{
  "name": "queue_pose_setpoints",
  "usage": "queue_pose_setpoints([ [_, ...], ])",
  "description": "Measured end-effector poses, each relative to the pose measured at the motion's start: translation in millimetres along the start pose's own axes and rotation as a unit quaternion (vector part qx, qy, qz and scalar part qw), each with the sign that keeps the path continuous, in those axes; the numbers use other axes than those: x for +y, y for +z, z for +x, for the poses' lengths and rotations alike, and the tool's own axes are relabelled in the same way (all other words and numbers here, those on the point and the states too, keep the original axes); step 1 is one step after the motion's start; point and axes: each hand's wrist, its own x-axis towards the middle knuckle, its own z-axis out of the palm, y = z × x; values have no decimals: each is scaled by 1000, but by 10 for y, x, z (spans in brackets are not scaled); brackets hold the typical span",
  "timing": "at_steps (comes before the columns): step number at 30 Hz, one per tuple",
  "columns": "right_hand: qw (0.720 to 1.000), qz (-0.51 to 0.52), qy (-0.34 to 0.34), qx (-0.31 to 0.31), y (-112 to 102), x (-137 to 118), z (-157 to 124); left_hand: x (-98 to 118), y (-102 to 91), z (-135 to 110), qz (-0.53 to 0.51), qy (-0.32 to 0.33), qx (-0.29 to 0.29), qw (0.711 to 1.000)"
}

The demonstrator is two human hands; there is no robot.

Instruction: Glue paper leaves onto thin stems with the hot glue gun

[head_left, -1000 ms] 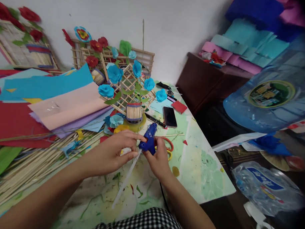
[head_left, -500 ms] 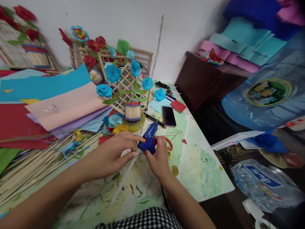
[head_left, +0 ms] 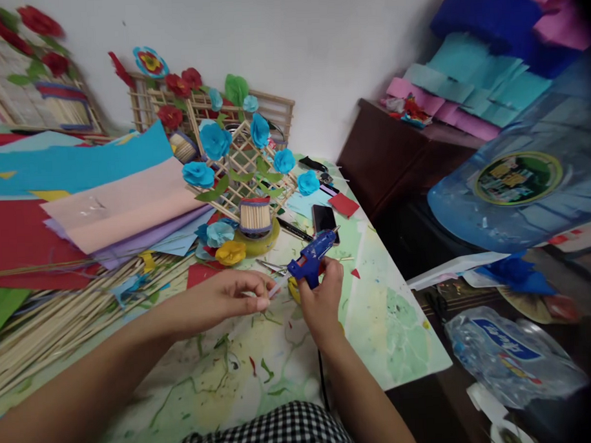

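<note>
My right hand (head_left: 322, 301) is closed around the handle of a blue glue gun (head_left: 307, 260), its nozzle pointing up and to the right. A whitish glue stick (head_left: 277, 287) comes out of the gun's back end. My left hand (head_left: 235, 295) pinches that stick between thumb and fingers, just left of the gun; the fingers cover its far end. Scissors (head_left: 272, 267) lie on the table beneath, partly hidden by the gun and my right hand. Behind the hands, a matchstick-like pot (head_left: 255, 216) stands before a wooden lattice (head_left: 240, 162) with blue paper flowers (head_left: 216, 140).
Thin wooden sticks (head_left: 85, 319) and coloured paper sheets (head_left: 120, 202) cover the left side. A phone (head_left: 324, 220) and a black pen (head_left: 294, 229) lie beyond the gun. To the right, past the table edge, are a large blue water bottle (head_left: 498, 182) and a dark cabinet (head_left: 394, 153).
The glue gun has moved up and right, turning its nozzle further right. My left hand has shifted slightly down-left and now pinches the glue stick. The tall thin green stem no longer shows.
</note>
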Motion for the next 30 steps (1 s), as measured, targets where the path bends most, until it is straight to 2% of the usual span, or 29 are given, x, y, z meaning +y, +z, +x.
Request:
queue_pose_setpoints([
  [4, 1000, -3, -15, 5, 4, 4, -12, 3, 99, 45, -51, -45, -32, 997],
  [10, 1000, 7, -20, 12, 14, -4, -29, 15, 134, 57, -68, -40, 22, 997],
  [14, 999, 18, -18, 27, 18, -32, -48, 31, 139, 59, -24, -10, 42, 999],
  [20, 1000, 26, 7, 5, 38, -40, -81, 61, 185, 39, 161, 64, 94, 980],
  [26, 1000, -3, 2, 2, 41, -31, -82, 23, 175, 64, 152, 53, 95, 982],
  [30, 1000, 20, 16, -11, 32, -6, -42, 27, 198, 57, 134, 59, 73, 986],
])
